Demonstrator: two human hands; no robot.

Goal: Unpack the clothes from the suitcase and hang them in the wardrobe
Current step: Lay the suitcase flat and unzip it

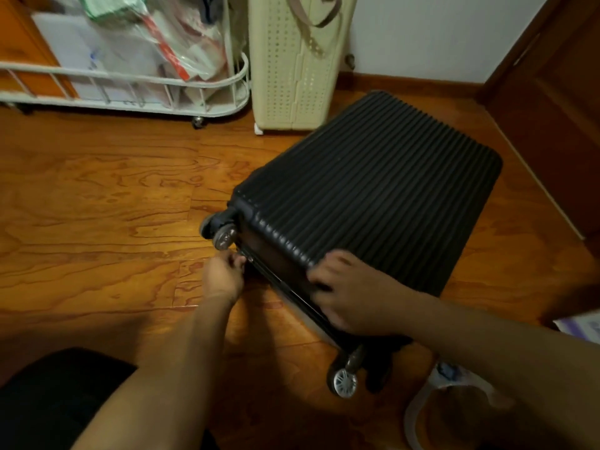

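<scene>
On the floor, position: black ribbed hard-shell suitcase (367, 203) lies flat on the wooden floor (97, 196), wheeled end toward the person, lid down and closed.
Left hand (224, 276): at the near left corner, just below one wheel (224, 236); its grip is narrow, fingertips pinching what appears to be the zip pull (248, 257) on the seam.
Right hand (349, 295): laid over the near edge of the shell, fingers spread and slightly bent, pressing on the case, closed round nothing.
Purpose of hold: judged, the right hand steadies the case so the zip can run along the seam.
Task stage: opening not complete; no clothes visible, contents hidden.
Surroundings: white wire trolley (136, 89) with bagged items and a cream perforated hamper (292, 76) stand beyond the case; dark wooden door (558, 125) at right.
Risk: a light case may slide on smooth boards if pulled unbraced.
</scene>
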